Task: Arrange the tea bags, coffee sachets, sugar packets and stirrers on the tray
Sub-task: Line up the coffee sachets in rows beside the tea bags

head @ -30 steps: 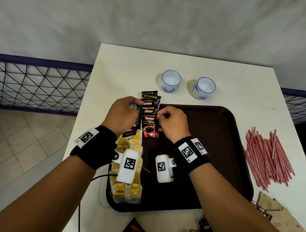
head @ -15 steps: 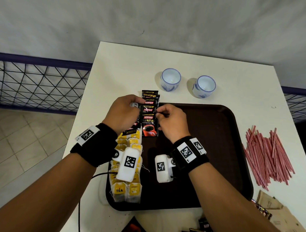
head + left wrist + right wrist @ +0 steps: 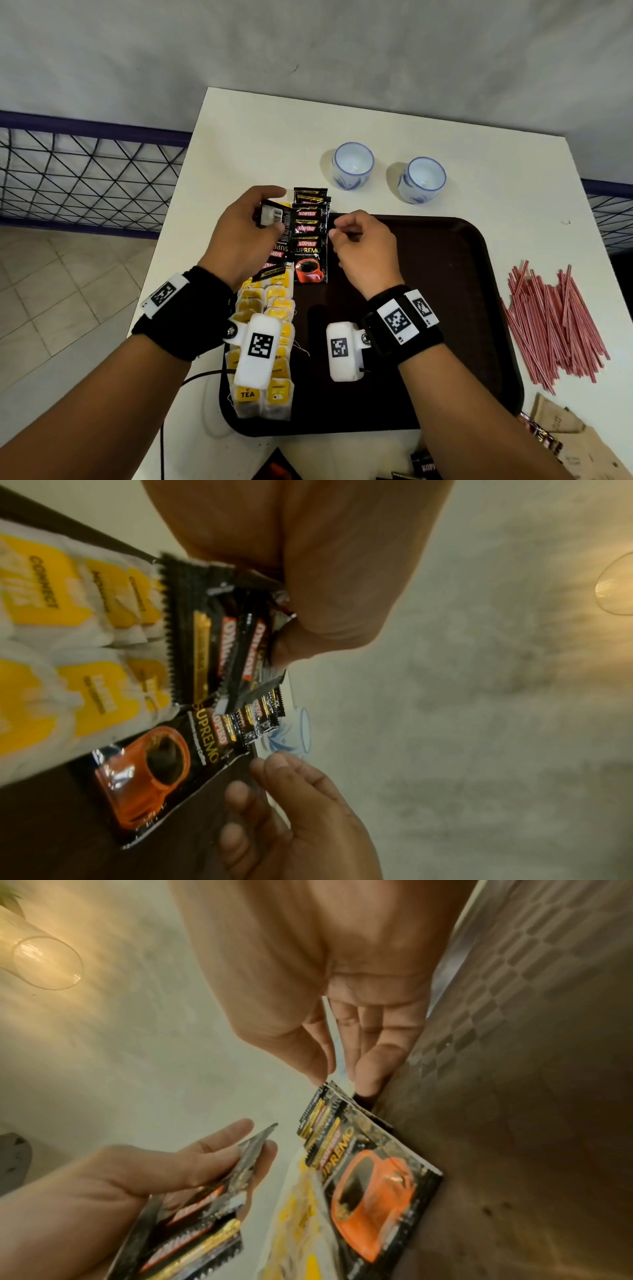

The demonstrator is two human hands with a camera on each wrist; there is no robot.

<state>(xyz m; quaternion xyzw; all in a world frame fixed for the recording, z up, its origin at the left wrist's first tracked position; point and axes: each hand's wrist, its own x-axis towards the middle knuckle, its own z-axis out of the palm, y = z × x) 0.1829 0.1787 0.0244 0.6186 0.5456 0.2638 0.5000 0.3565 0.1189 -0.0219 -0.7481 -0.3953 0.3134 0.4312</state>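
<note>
- White table point(image 3: 260, 144) under the head view carries a dark tray point(image 3: 445, 274); coffee sachets point(image 3: 311, 236) overlap in a column at its far left, above rows of tea bags point(image 3: 274, 308), likely to save room.
- Left wrist view: left hand point(image 3: 308, 574) grips spare sachets point(image 3: 240, 631), seemingly a supply for the column.
- Right wrist view: right hand point(image 3: 342, 1015), fingers loosely curled and holding nothing, hovers by the column's top.

tea bags point(image 3: 265, 342) lie left on the tray point(image 3: 445, 308), coffee sachets point(image 3: 311, 240) just beyond; stirrers point(image 3: 555, 322) apparently right, off-tray.
</note>
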